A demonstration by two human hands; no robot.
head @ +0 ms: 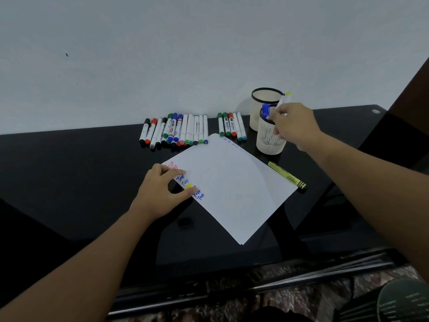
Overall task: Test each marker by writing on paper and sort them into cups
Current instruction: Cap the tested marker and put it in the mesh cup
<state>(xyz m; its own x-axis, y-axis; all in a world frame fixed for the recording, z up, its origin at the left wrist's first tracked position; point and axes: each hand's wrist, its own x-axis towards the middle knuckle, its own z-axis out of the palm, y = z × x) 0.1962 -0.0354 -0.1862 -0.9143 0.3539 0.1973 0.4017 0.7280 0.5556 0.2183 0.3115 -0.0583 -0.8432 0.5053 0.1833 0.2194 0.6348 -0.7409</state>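
My right hand point(293, 126) grips a white marker with a yellow cap point(284, 98) over the near mesh cup point(269, 141), which holds a blue-capped marker point(266, 110). A second cup point(262, 105) stands behind it. My left hand point(162, 190) presses the left corner of the white paper point(232, 189), beside red, blue and yellow test scribbles point(190, 184). A big row of markers point(174, 131) and a smaller group point(231, 125) lie at the back of the table. A yellow highlighter point(286, 176) lies along the paper's right edge.
The black glossy table point(81, 182) meets a white wall at the back. A patterned carpet point(278, 303) shows below the table's front edge. A dark door or cabinet point(413, 108) stands at the far right.
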